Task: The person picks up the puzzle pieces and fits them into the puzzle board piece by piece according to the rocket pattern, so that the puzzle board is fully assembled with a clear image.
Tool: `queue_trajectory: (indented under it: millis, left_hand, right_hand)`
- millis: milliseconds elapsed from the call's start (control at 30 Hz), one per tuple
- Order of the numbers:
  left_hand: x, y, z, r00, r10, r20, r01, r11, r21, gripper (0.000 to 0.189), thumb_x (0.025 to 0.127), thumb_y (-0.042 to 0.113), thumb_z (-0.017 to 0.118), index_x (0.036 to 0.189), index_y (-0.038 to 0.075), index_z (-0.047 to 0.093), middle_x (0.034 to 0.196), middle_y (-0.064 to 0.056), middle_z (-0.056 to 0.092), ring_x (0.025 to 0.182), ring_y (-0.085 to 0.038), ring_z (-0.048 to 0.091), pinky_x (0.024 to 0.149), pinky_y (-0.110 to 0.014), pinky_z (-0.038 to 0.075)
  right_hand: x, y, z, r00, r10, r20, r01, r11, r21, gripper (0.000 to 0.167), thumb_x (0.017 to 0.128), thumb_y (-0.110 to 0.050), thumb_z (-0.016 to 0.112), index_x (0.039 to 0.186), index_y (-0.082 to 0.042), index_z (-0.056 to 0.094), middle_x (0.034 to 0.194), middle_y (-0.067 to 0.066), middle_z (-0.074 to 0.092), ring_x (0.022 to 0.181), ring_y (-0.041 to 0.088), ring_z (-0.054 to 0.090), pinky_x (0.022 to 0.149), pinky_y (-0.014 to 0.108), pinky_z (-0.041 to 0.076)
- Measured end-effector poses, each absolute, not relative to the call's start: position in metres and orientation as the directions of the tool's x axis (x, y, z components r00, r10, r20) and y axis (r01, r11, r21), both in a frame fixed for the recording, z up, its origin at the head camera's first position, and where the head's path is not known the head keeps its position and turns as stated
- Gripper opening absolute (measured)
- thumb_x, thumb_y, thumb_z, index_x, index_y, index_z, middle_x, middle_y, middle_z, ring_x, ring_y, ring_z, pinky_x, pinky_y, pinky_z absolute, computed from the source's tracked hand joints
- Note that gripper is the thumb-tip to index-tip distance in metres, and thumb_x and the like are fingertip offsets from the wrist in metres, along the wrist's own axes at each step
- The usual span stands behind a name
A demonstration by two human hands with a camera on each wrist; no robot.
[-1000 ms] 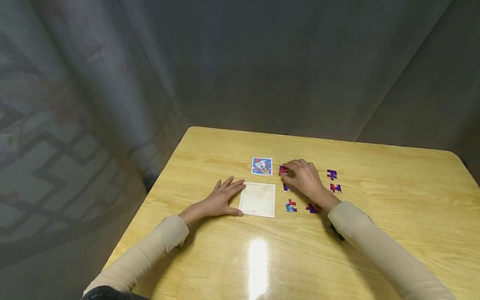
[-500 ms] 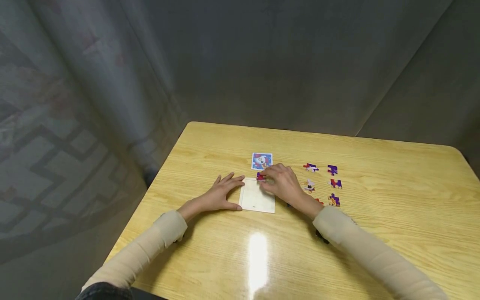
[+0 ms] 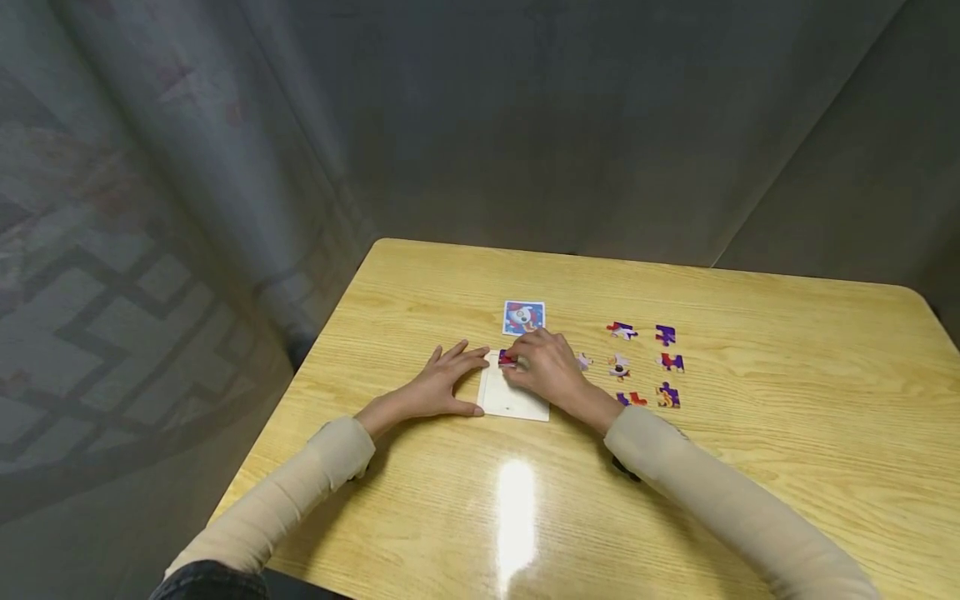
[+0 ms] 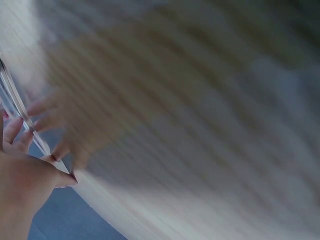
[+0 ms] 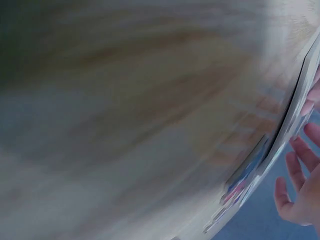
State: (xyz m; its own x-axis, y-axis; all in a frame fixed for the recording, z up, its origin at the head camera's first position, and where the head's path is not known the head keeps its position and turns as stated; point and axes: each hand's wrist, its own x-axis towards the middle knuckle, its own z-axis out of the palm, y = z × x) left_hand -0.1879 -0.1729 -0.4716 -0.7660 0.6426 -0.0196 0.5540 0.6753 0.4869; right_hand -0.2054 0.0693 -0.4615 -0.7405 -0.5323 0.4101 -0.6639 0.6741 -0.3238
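Note:
My left hand point(image 3: 435, 390) lies with spread fingers along the left side of a pale square puzzle tray point(image 3: 504, 402), its fingertips and thumb at the tray's edge. In the left wrist view, that hand point(image 4: 25, 182) shows at the lower left, against the tray's rim. Over the tray's upper left part, my right hand point(image 3: 553, 371) pinches a red and purple jigsaw piece point(image 3: 507, 358) between thumb and fingers. The right wrist view catches the right hand point(image 5: 306, 192) at its right edge, with the held piece not visible there. My right hand covers the tray's upper right part.
Behind the tray lies a picture card point(image 3: 522, 317) with a white character. Several loose jigsaw pieces, such as a purple one point(image 3: 666, 335) and a red and purple one point(image 3: 672, 362), are spread to the right on the wooden table point(image 3: 787, 400). A grey curtain point(image 3: 570, 133) hangs behind.
My right hand has carried the jigsaw piece left from among the loose pieces to over the tray's upper left. The left hand has stayed at the tray's left edge.

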Motion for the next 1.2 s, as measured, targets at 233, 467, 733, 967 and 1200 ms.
queue_trajectory:
  millis: [233, 467, 733, 967, 1200]
  left_hand:
    - [-0.188, -0.171, -0.470, -0.766, 0.643, -0.018, 0.552, 0.672, 0.494, 0.076, 0.079, 0.048, 0.075, 0.141, 0.016, 0.045, 0.158, -0.001, 0.027, 0.147, -0.033, 0.009, 0.109, -0.068, 0.003]
    - [-0.189, -0.169, -0.469, -0.759, 0.651, -0.019, 0.558, 0.664, 0.498, 0.077, 0.080, 0.049, 0.074, 0.142, 0.016, 0.044, 0.158, -0.003, 0.026, 0.146, -0.034, 0.008, 0.109, -0.068, 0.002]
    - [-0.191, -0.169, -0.467, -0.753, 0.658, -0.015, 0.566, 0.659, 0.495, 0.078, 0.080, 0.049, 0.074, 0.143, 0.015, 0.043, 0.158, -0.003, 0.027, 0.146, -0.034, 0.009, 0.109, -0.068, 0.003]
    - [-0.192, -0.169, -0.466, -0.760, 0.650, -0.017, 0.562, 0.670, 0.486, 0.078, 0.080, 0.048, 0.074, 0.144, 0.015, 0.043, 0.158, -0.002, 0.026, 0.147, -0.033, 0.008, 0.110, -0.067, 0.002]
    - [-0.188, -0.173, -0.468, -0.763, 0.646, -0.038, 0.552, 0.680, 0.482, 0.079, 0.080, 0.051, 0.073, 0.144, 0.015, 0.042, 0.158, -0.003, 0.026, 0.146, -0.035, 0.009, 0.109, -0.068, 0.003]
  right_hand:
    - [-0.208, 0.061, -0.464, -0.731, -0.566, 0.382, -0.675, 0.684, -0.276, 0.019, 0.083, -0.028, 0.074, 0.093, -0.013, 0.077, 0.098, 0.003, 0.071, 0.093, 0.024, 0.059, 0.076, 0.044, 0.046]
    - [-0.208, 0.060, -0.464, -0.690, -0.616, 0.380, -0.705, 0.692, -0.157, 0.024, 0.083, -0.033, 0.073, 0.097, -0.014, 0.076, 0.102, 0.004, 0.070, 0.095, 0.023, 0.057, 0.080, 0.043, 0.048]
    - [-0.206, 0.059, -0.462, -0.654, -0.652, 0.384, -0.731, 0.675, -0.100, 0.023, 0.086, -0.033, 0.070, 0.097, -0.014, 0.076, 0.101, 0.004, 0.069, 0.096, 0.022, 0.057, 0.079, 0.041, 0.046]
    - [-0.207, 0.055, -0.462, -0.654, -0.657, 0.376, -0.733, 0.673, -0.101, 0.021, 0.089, -0.030, 0.067, 0.098, -0.013, 0.076, 0.102, 0.004, 0.066, 0.095, 0.022, 0.055, 0.080, 0.041, 0.045]
    - [-0.210, 0.066, -0.452, -0.694, -0.636, 0.338, -0.714, 0.668, -0.210, 0.024, 0.092, -0.028, 0.066, 0.106, -0.010, 0.074, 0.111, 0.008, 0.066, 0.107, 0.027, 0.054, 0.089, 0.050, 0.044]
